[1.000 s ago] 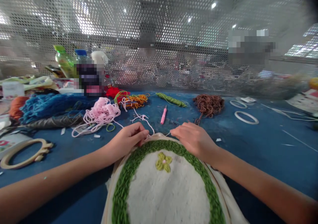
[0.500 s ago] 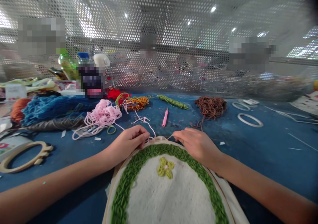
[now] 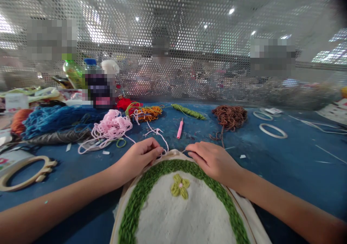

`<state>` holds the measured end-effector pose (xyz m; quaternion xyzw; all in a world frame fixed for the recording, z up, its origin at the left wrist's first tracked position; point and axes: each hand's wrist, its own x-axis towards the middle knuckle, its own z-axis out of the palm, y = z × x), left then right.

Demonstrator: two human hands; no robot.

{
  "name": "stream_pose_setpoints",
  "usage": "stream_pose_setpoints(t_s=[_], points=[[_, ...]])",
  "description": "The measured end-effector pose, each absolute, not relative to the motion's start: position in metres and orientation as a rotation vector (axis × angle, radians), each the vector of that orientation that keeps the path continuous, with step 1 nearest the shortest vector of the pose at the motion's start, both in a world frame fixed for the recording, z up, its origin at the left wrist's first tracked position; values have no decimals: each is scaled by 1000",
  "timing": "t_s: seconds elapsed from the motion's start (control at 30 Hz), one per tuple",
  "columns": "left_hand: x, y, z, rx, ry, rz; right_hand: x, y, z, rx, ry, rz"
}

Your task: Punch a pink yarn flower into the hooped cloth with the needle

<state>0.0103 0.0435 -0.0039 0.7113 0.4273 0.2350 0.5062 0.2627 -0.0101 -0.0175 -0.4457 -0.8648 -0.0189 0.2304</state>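
An embroidery hoop (image 3: 173,155) lies in front of me, holding cream cloth (image 3: 187,215) with a thick green yarn border (image 3: 162,168) and a yellow-green yarn flower (image 3: 180,186). My left hand (image 3: 141,155) sits at the hoop's top edge, its fingertips pinched around a pale pink yarn strand (image 3: 158,135) that runs up from the rim. My right hand (image 3: 213,161) lies over the upper right of the rim, with a thin thread by its fingertips. The lower part of the hoop runs out of view.
Yarn heaps in blue, pink, orange and brown lie on the blue table (image 3: 298,153) beyond the hoop. A pink crochet hook (image 3: 179,128) lies between them, a wooden hoop (image 3: 27,173) at left, white rings (image 3: 273,131) at right. A perforated metal screen (image 3: 173,27) stands behind.
The hoop has shifted slightly toward me, and both hands have moved with it. The table items sit a little lower in the picture.
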Motion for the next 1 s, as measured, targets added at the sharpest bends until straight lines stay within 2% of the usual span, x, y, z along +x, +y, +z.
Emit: stream_pose_setpoints(t_s=[0.27,0.8,1.0], points=[[11,43,-6,1748,1030,577,266,-9,-22,-1081,-2350,-160],[11,38,-2,1973,1067,577,266,-12,-23,-1145,-2416,-153],[18,71,19,2209,1009,301,269,-11,-22,-1196,-2329,-59]])
